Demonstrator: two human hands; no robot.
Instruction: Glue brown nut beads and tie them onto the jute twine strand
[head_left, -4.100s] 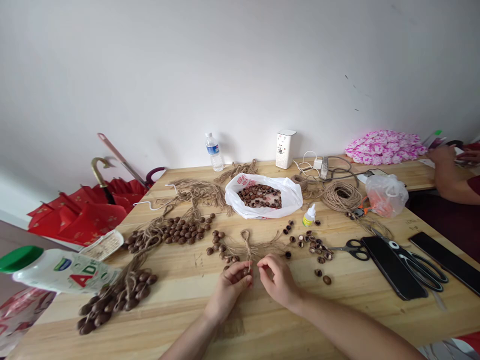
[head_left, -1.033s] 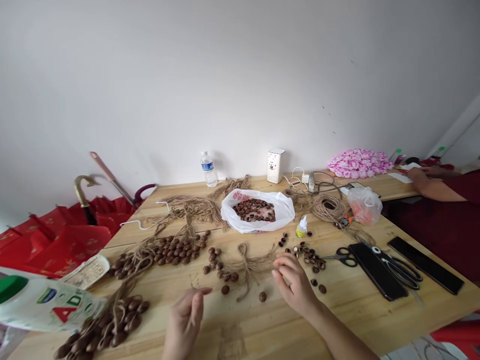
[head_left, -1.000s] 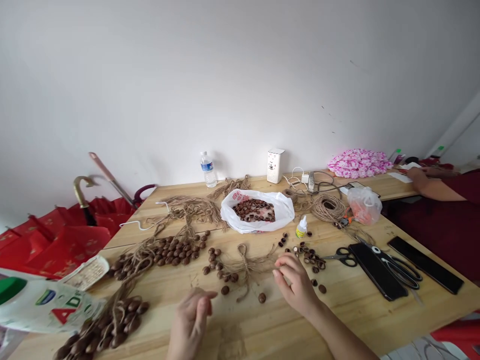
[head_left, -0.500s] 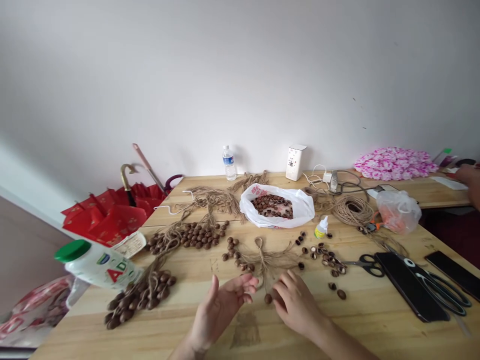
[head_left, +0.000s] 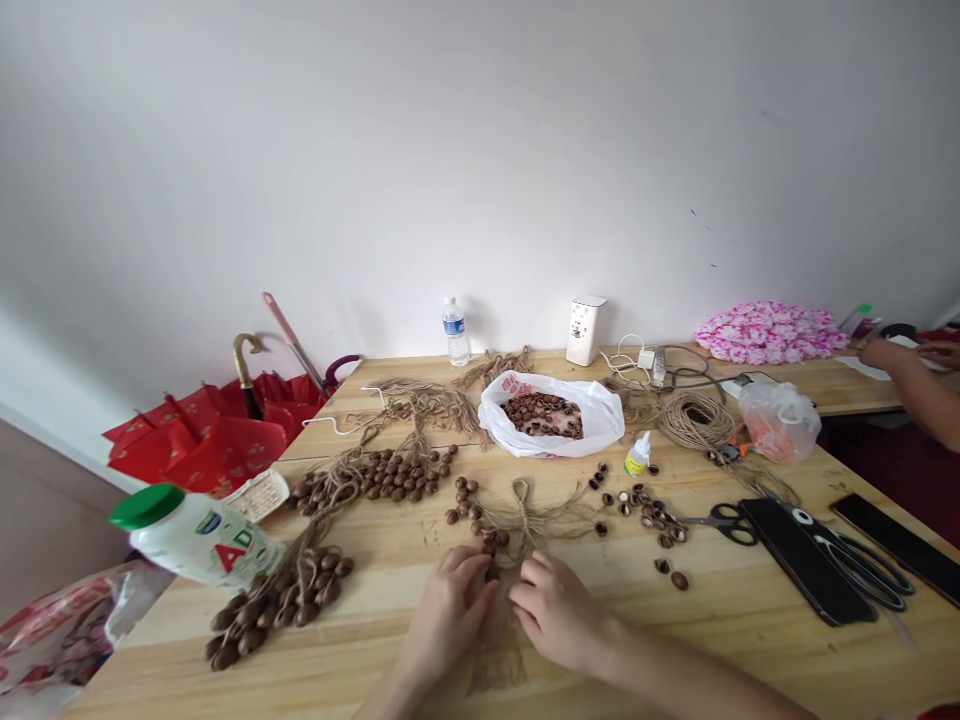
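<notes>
A twine bundle (head_left: 523,515) with a knotted loop at its top lies on the wooden table, its strands fanned out. Brown nut shells (head_left: 466,498) sit along its left strands. My left hand (head_left: 452,605) is closed, its fingertips at a brown nut shell (head_left: 492,572) just below that row. On the other side, my right hand (head_left: 559,608) has its fingers curled at the lower strands of the bundle. Whatever is between those fingers is hidden. Split shells (head_left: 652,515) lie loose to the right, near a small glue bottle (head_left: 637,455).
Behind the bundle stands a white plastic bag (head_left: 600,425) of shells. Finished-looking nut clusters (head_left: 401,475) and a green-capped bottle (head_left: 199,535) are at left. Scissors (head_left: 731,523), phones (head_left: 806,560) and a twine coil (head_left: 696,420) lie right. Another person's arm (head_left: 915,385) reaches in far right.
My left hand has turned from open, palm up, to closed near the shells. The single shell beside my right hand no longer shows there. More of the other person's arm is visible.
</notes>
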